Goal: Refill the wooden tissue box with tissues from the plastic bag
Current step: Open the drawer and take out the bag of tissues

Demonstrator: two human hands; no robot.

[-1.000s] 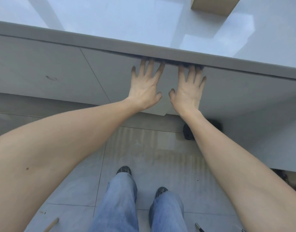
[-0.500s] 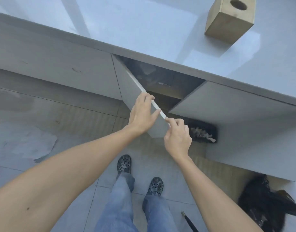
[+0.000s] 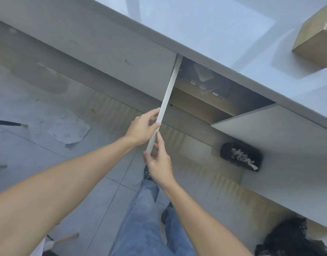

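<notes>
On the floor (image 3: 29, 145) at the far left lies a crumpled sheet of paper (image 3: 69, 128), with a dark rod (image 3: 9, 123) just beyond it near the left edge. Moving right, the left hand (image 3: 143, 129) grips the thin outer edge of the open cabinet door (image 3: 165, 102) — thumb on the near face, fingers curled behind it. Just below, the right hand (image 3: 159, 163) touches the same edge near the door's lower corner, fingers extended along it and thumb beside; whether it truly clamps the edge cannot be told. Blue jeans (image 3: 146, 218) and dark shoes show beneath the arms. Right of the door the cabinet interior (image 3: 214, 93) stands exposed — a wooden shelf and a pale, indistinct item in the shadow above it. A second door (image 3: 269, 126) hangs open further right, a black bin (image 3: 240, 157) holding crumpled paper below it. The wooden tissue box (image 3: 317, 39) sits on the countertop (image 3: 214, 24) at the far right edge, partly cut off.
</notes>
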